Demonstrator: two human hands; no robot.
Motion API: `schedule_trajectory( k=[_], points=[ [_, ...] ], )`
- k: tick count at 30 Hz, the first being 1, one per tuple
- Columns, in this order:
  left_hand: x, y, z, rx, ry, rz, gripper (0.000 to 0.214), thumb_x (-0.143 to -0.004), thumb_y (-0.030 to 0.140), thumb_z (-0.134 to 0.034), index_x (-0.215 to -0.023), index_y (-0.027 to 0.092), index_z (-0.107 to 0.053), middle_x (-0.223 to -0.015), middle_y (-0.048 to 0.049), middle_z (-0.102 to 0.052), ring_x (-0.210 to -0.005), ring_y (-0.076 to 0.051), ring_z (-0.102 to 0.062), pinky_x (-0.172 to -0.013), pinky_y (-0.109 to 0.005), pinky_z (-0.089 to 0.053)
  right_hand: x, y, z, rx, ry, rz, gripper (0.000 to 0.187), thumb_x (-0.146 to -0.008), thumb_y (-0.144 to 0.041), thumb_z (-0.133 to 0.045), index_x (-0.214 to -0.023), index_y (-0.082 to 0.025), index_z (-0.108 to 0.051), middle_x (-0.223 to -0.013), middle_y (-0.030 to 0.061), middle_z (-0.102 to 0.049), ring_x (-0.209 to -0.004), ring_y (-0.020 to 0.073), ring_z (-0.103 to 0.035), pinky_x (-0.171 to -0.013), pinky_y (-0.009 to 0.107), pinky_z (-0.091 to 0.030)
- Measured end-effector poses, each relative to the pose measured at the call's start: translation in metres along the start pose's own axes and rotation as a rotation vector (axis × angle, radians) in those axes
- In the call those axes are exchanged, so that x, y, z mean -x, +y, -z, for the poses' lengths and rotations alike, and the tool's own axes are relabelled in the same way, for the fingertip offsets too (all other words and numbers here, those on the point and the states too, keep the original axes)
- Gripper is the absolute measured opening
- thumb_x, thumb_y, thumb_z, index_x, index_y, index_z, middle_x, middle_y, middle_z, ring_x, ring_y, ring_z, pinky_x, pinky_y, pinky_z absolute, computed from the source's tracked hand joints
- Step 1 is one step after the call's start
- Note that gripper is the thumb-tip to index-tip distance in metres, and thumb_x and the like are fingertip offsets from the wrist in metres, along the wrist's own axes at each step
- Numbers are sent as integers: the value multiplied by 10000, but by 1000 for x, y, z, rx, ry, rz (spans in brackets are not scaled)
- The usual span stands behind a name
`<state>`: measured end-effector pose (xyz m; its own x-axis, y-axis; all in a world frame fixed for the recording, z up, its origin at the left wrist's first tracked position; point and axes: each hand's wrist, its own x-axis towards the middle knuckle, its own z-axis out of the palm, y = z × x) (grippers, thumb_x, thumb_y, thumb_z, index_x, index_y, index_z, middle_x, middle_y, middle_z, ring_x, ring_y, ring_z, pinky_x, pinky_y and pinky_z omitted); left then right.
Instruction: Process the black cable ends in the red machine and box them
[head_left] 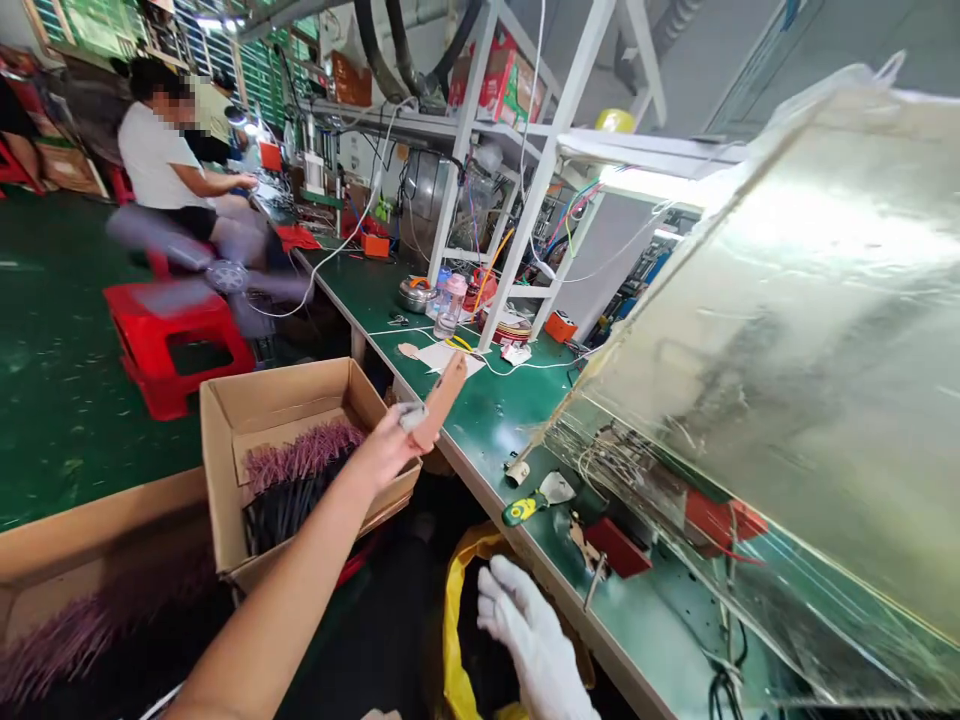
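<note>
My bare left hand (391, 442) is stretched out over the near edge of the green workbench (480, 415). Its fingers pinch a flat tan strip (444, 398) that points up and to the right. Just behind this hand stands an open cardboard box (289, 405) filled with purple-tipped dark bristly pieces (300, 455). My right hand (529, 635) wears a white glove and hovers low in front of the bench with its fingers spread, holding nothing. A yellow bag (456, 600) with dark contents lies under it.
A large clear plastic guard (787, 360) covers a machine at the right. A green-handled tool (523, 508) lies by the bench edge. Cups, a metal bowl (415, 293) and cables sit farther along. A seated person (161, 160) works at the back left, near a red stool (176, 340).
</note>
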<state>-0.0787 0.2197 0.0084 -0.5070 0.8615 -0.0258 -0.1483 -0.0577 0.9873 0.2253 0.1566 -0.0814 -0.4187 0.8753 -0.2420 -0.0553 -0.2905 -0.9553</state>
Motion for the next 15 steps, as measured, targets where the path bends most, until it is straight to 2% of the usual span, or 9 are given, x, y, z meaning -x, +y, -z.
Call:
schedule_trajectory(
  k=[2,4,7,9,11,15],
  points=[
    [64,-8,-10,115,-106,-17,689,-637,761,-776,-1016,226,-564,-935,-64,-704,-818,-242,-701,-724,-374,-546,8,-11,1,-109,-31,15,679,-755,-526,-853,-1317,-207,-645,-1308,170,-694,-1191,314,-673,-972,471,-577],
    [122,-16,-22,347,-285,13,752,-536,701,-880,-1033,232,-565,-949,-63,-703,-822,-235,-688,-724,-349,-513,19,-17,-1,-213,-39,103,799,-742,-523,-864,-1411,-206,-564,-1372,186,-652,-1210,313,-663,-1025,498,-540],
    [190,-26,-41,392,-449,140,758,-518,623,-938,-1026,229,-536,-901,-40,-695,-820,-195,-652,-747,-316,-472,37,-17,-6,-324,-71,211,841,-751,-543,-843,-1456,-229,-511,-1422,176,-619,-1231,312,-654,-1056,509,-516],
    [222,-36,-51,334,-539,210,746,-544,598,-944,-1015,235,-493,-873,-13,-677,-852,-169,-628,-788,-299,-446,49,-11,-6,-348,-68,237,772,-764,-546,-825,-1422,-262,-538,-1436,142,-616,-1250,306,-645,-1061,496,-518],
    [242,-50,-57,278,-595,236,761,-550,587,-949,-1013,247,-450,-877,11,-654,-865,-144,-607,-813,-288,-422,62,-2,-2,-348,-19,244,710,-769,-536,-816,-1381,-275,-568,-1417,122,-634,-1265,297,-636,-1067,482,-519],
    [260,-92,-69,225,-637,226,864,-495,630,-947,-1075,267,-419,-903,23,-625,-831,-130,-590,-831,-309,-427,86,19,16,-327,81,244,675,-783,-538,-785,-1362,-250,-592,-1416,134,-632,-1217,297,-660,-1029,478,-546]
  ],
)
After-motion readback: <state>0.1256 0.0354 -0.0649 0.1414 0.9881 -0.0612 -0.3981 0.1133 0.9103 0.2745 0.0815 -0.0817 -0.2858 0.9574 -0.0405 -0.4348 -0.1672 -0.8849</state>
